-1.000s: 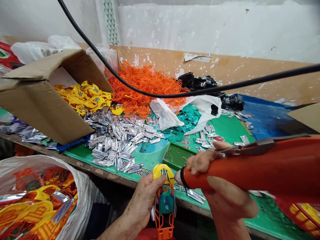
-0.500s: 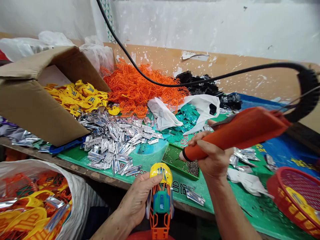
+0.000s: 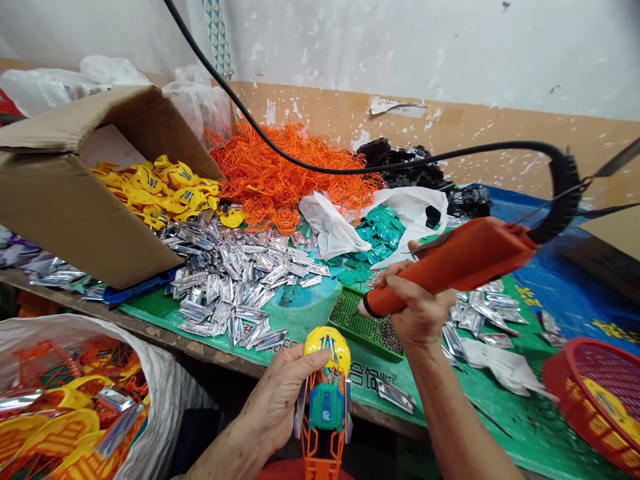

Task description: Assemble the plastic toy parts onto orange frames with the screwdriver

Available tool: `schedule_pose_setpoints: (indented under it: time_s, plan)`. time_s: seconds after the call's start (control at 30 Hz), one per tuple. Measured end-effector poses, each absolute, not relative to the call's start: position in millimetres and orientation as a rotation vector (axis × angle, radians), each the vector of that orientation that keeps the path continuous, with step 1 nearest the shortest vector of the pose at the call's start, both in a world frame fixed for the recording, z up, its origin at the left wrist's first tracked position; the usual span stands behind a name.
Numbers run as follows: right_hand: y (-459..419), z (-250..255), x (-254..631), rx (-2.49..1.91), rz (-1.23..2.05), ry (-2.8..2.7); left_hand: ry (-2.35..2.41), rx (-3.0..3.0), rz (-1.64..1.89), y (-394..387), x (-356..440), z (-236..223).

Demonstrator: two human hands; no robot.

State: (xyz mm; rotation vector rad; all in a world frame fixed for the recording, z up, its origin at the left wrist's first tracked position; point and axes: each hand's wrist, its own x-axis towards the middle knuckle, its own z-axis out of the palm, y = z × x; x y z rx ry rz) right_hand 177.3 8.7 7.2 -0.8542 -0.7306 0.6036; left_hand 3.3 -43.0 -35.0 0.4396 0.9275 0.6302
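My left hand (image 3: 280, 407) is closed round a toy assembly (image 3: 325, 400) with an orange frame, a teal centre piece, silver side strips and a yellow cap, held upright just below the table's front edge. My right hand (image 3: 420, 310) grips an orange electric screwdriver (image 3: 460, 260) with a black cable (image 3: 310, 163) running up and left. The screwdriver's tip points down at a small green tray (image 3: 357, 313) that holds small dark screws.
On the green table mat (image 3: 300, 313) lie piles of silver strips (image 3: 235, 280), yellow caps (image 3: 160, 190) spilling from a cardboard box (image 3: 65, 207), orange frames (image 3: 285, 170), teal pieces (image 3: 380, 233) and black parts (image 3: 400, 167). A bag of finished toys (image 3: 65, 407) sits lower left. A red basket (image 3: 600, 393) stands right.
My right hand has swung the screwdriver away from the toy's yellow cap, up and right, until its tip is over the green tray. The left hand keeps the toy almost still.
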Motion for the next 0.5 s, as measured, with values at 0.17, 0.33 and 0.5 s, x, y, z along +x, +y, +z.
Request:
schedule_pose_setpoints:
  time_s: [0.17, 0.33, 0.5]
  plan:
    - [8.6, 3.4, 177.2, -0.854, 0.615, -0.76, 0.935, 0.427, 0.642, -43.3, 3.7, -34.6]
    - [6.9, 0.6, 178.7, -0.838, 0.624, -0.775, 0.881, 0.481, 0.616, -42.5, 2.5, -31.0]
    - [3.2, 5.6, 180.2, -0.796, 0.636, -0.77, 0.922, 0.444, 0.668, -43.2, -1.4, -35.0]
